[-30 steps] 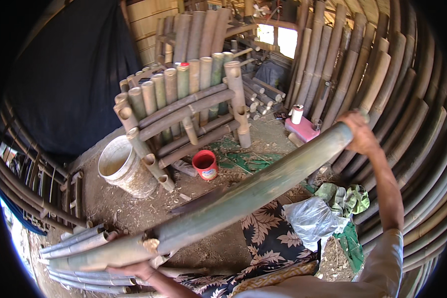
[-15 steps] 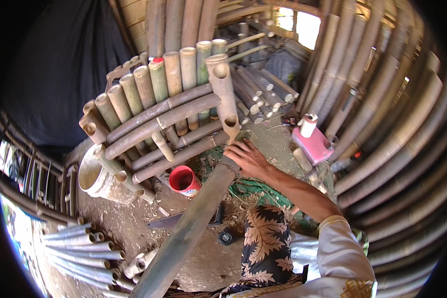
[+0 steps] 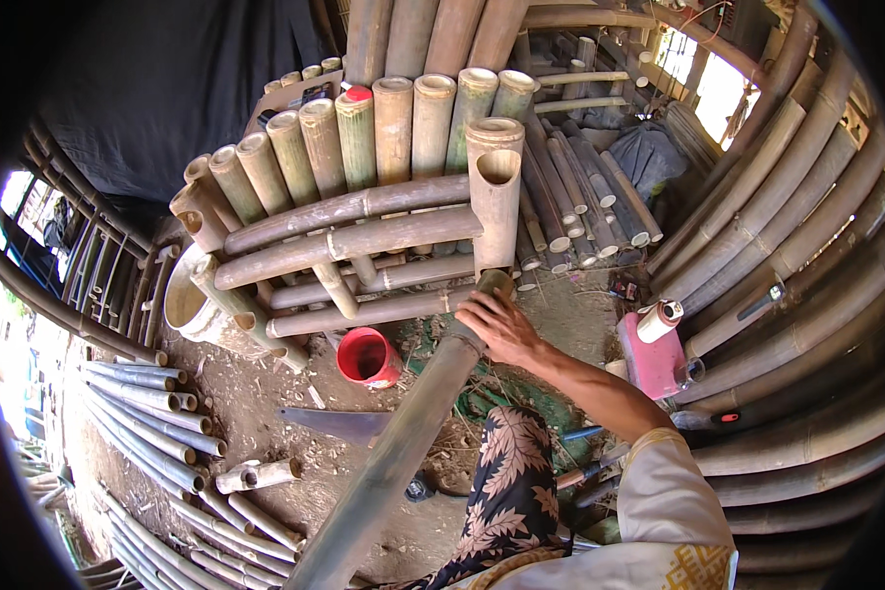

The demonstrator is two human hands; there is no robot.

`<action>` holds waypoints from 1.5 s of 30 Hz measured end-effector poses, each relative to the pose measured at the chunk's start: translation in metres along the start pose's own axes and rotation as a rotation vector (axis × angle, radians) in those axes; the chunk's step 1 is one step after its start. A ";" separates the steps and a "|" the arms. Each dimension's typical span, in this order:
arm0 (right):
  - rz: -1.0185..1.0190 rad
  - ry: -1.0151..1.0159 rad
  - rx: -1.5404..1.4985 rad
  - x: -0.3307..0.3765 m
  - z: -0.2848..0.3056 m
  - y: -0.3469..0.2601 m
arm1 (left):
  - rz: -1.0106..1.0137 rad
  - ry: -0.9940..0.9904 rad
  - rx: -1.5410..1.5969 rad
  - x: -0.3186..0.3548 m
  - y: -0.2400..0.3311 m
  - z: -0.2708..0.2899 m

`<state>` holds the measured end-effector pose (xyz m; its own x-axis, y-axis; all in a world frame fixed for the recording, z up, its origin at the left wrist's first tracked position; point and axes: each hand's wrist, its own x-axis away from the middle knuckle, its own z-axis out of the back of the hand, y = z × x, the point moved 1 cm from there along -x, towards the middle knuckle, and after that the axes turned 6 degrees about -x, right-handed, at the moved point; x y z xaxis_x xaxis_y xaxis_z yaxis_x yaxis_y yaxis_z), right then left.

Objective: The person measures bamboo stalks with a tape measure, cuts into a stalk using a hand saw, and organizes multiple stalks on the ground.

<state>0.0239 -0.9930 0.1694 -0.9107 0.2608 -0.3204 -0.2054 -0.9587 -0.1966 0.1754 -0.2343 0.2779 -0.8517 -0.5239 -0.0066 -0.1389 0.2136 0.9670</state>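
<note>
My right hand lies closed over the far end of a thick greenish-brown bamboo pole, fingers curled across it just beyond a raised node. The pole slants from the lower edge up to a bamboo frame, its tip at the lower hole of an upright post. I cannot tell whether the tip sits inside that hole. Crossbars join this post to a left leg, in front of a row of upright bamboo lengths. My left hand is out of view.
A red bucket, a handsaw and a black round object lie near the pole. A white bucket stands behind the left leg. Cut bamboo is stacked at left; a pink container stands at right.
The view has shifted, so the bamboo frame appears farther right and more of the left stack shows. My right hand keeps its hold near the pole's tip, which remains by the post's lower hole.
</note>
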 end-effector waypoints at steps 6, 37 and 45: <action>0.075 -0.017 0.022 0.007 0.008 0.006 | -0.003 0.051 -0.059 0.034 0.006 -0.002; 0.144 -0.476 0.089 0.089 0.139 -0.119 | 0.229 -0.171 0.359 -0.192 -0.028 -0.093; -0.306 -0.449 0.134 0.114 0.174 -0.329 | 0.791 -0.424 0.491 -0.343 -0.145 -0.233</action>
<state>-0.0745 -0.6671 0.3587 -0.8595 0.4839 0.1649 -0.5016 -0.8605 -0.0894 0.6056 -0.2777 0.1994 -0.8848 0.2281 0.4063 0.4298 0.7360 0.5230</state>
